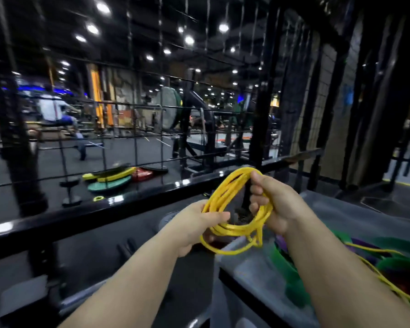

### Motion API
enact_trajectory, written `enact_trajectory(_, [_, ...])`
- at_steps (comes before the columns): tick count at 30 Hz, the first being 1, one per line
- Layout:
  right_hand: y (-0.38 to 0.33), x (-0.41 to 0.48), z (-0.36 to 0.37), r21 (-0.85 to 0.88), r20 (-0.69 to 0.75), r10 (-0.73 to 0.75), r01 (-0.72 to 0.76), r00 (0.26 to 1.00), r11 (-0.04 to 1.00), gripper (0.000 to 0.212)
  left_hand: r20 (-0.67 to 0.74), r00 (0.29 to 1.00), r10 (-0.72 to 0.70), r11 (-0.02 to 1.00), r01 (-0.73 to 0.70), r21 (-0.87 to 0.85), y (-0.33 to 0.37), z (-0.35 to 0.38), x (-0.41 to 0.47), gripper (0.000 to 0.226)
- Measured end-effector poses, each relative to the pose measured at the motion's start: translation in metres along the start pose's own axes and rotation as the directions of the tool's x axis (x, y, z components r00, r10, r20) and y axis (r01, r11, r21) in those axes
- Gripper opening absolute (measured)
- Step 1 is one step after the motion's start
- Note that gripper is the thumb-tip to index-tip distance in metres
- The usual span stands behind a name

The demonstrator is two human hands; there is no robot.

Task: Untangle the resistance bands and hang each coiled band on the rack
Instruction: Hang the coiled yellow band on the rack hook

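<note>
Grey bin: lying below the right forearm, on the near side of both hands.
Green bands: lying heaped in the bin under the right wrist, with a purple band showing just beyond them.
Loose yellow strand: trailing across the bin's contents beside the right forearm.
Left hand: curling its fingers under the lower left of the coil, the thumb pressing strands from above in a pinch.
Right hand: closing its fingers round the right side of the coil, knuckles towards the camera.
Yellow resistance band: hanging as a several-turn coil between the two hands, above the bin's far corner; one loop is sagging below the left hand.
Black rail: running across just beyond the hands.
Weight plates: lying on the floor past the rail, beyond and to the left of the left hand.
Seated person: blurred, far beyond the left hand.
</note>
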State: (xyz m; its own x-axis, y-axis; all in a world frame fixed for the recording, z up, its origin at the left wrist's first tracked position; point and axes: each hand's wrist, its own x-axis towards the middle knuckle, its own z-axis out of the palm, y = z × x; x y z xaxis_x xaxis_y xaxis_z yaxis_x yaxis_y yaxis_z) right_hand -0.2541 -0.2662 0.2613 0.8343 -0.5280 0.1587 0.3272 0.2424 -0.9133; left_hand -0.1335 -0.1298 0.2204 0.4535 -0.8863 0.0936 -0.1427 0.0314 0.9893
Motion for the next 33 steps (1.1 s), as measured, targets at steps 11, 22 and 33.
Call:
enact_trajectory(11, [0.009, 0.021, 0.086, -0.155, 0.161, -0.043, 0.068, 0.986, 0.986, 0.024, -0.301, 0.944, 0.132, 0.936, -0.018, 0.352, 0.021, -0.073, -0.050, 0.031])
enact_trajectory(22, [0.014, 0.001, 0.161, -0.429, 0.461, 0.061, 0.162, 0.885, 0.888, 0.020, -0.308, 0.910, 0.278, 0.943, -0.196, 0.270, 0.046, -0.121, -0.115, 0.060])
enact_trajectory(33, [0.051, 0.011, 0.252, -0.422, 0.561, -0.028, 0.315, 0.827, 0.850, 0.020, -0.587, 0.748, 0.309, 0.951, -0.229, 0.210, 0.048, -0.164, -0.183, 0.013])
